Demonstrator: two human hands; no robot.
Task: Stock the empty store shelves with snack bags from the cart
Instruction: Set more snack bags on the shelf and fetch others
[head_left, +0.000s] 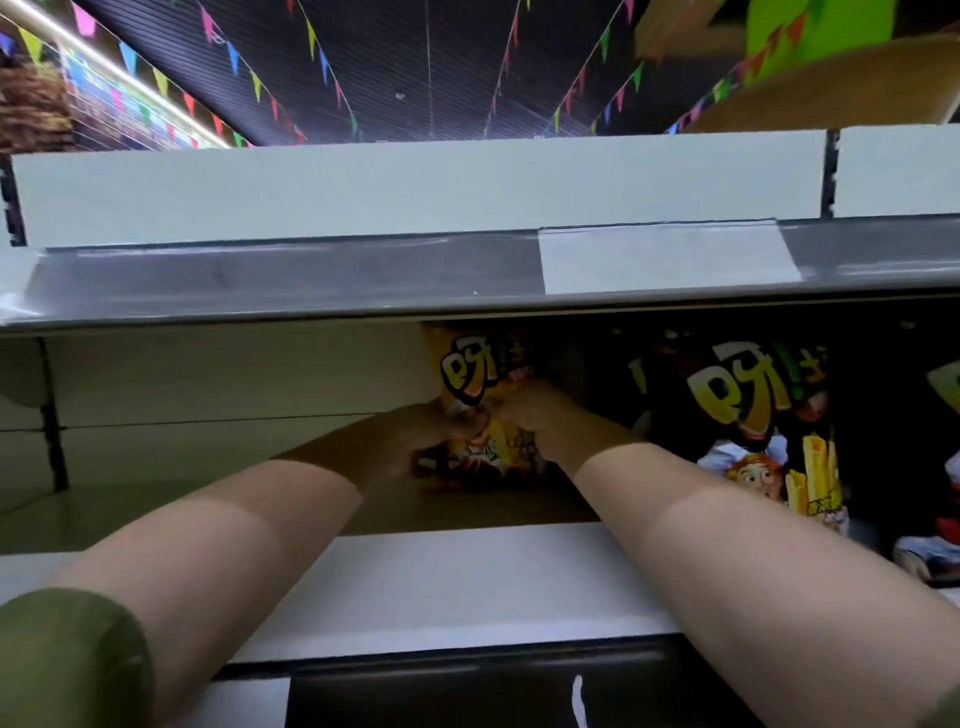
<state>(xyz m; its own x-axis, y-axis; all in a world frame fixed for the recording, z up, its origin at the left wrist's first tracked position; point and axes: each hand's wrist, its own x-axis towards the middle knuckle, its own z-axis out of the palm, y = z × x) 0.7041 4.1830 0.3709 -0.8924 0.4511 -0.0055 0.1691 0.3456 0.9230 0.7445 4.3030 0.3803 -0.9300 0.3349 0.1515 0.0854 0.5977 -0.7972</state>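
Note:
An orange snack bag (480, 374) stands upright deep on the white shelf (457, 582), under the grey-edged shelf above (280, 283). Both my arms reach into the shelf. My left hand (415, 436) grips the bag's left side low down. My right hand (530, 410) grips its right side at mid height. To the right of it stand black snack bags (748, 415) of the same brand, upright in a row. The lower part of the orange bag is partly hidden by my fingers.
The shelf's left portion (182, 467) holds no bags. A white price strip (665, 260) sits on the upper shelf's edge. Coloured bunting (311, 41) hangs from the dark ceiling. A dark label rail (467, 696) runs below the shelf front.

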